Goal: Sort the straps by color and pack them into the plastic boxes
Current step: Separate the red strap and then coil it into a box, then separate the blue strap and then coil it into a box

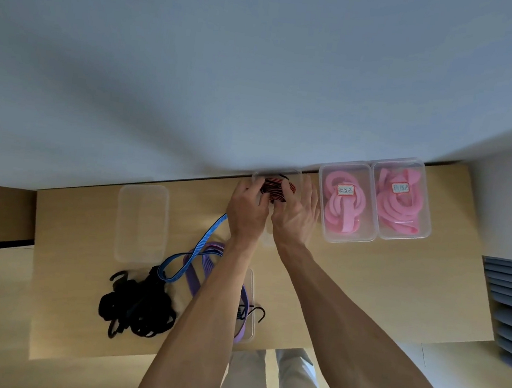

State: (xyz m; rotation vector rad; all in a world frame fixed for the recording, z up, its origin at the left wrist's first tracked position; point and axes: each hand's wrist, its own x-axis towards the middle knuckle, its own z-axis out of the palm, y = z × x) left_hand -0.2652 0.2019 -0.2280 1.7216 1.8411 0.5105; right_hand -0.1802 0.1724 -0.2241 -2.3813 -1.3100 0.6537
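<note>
Both hands worked at the far edge of the counter [365, 286]: the left hand [248, 212] and right hand [296, 217] each had a curled grip on the red-and-black strap [277, 188], pressing it into a clear box [295, 174] beside two boxes of pink straps [346, 204]. Blue [208, 239], purple [207, 260] and black straps [136, 304] waited nearer. Tucking the coil flat, hooks inward, would probably let a lid close.
</note>
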